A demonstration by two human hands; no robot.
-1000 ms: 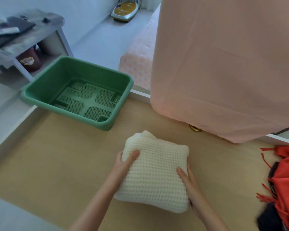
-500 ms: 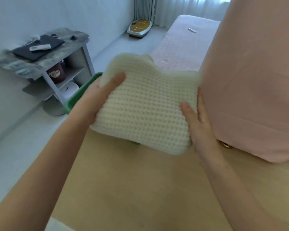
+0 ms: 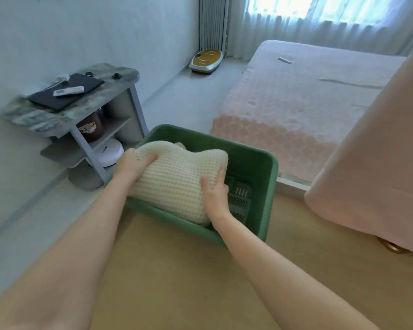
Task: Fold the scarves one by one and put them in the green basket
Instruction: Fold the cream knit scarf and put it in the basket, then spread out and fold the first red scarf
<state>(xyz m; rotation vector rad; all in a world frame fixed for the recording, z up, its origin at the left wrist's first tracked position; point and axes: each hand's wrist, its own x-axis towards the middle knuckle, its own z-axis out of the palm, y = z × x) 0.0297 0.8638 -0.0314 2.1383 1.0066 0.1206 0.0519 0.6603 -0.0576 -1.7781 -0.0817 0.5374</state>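
Sitting at the far edge of the tabletop (image 3: 172, 270): green basket (image 3: 271, 186) | folded cream scarf (image 3: 177, 179) held partly down inside it, looks light, squishy, kinda floppy, so support both ends | left hand (image 3: 134, 164) and right hand (image 3: 216, 196), fingers curled, clamped on opposite sides

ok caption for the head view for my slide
The left hand and right hand hold a folded cream scarf over the green basket.

Arms outstretched, left hand (image 3: 131, 165) and right hand (image 3: 214, 194) gripping.
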